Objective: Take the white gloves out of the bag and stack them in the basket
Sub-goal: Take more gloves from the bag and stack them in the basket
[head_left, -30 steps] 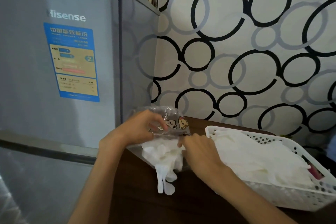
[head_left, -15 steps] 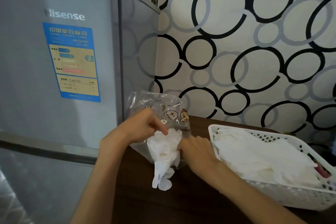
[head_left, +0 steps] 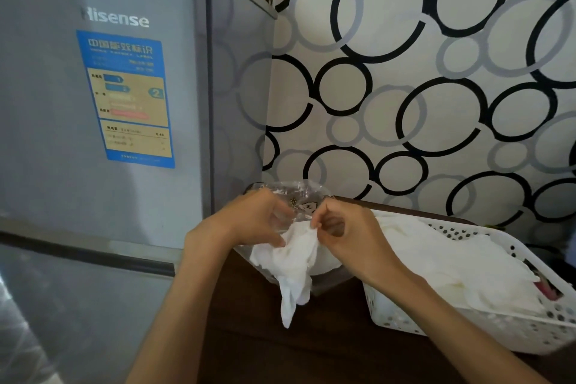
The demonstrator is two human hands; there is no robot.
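Grey fridge (head_left: pixel 103 165), circle-patterned wall (head_left: pixel 420 87)

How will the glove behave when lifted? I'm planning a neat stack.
Probably floppy: the glove droops from the right hand and left hand, fingers dangling. Likely light, since a pinch holds it. It may crumple in the basket.

I see a grey Hisense fridge (head_left: pixel 103 134) (blue energy label (head_left: pixel 124 97) on its door) beside ring-patterned wallpaper (head_left: pixel 420 78), behind a dark wooden table (head_left: pixel 296 352).

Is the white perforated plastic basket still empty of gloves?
No: the white perforated plastic basket already holds a pile of white gloves, while both hands work another glove out of the clear bag.
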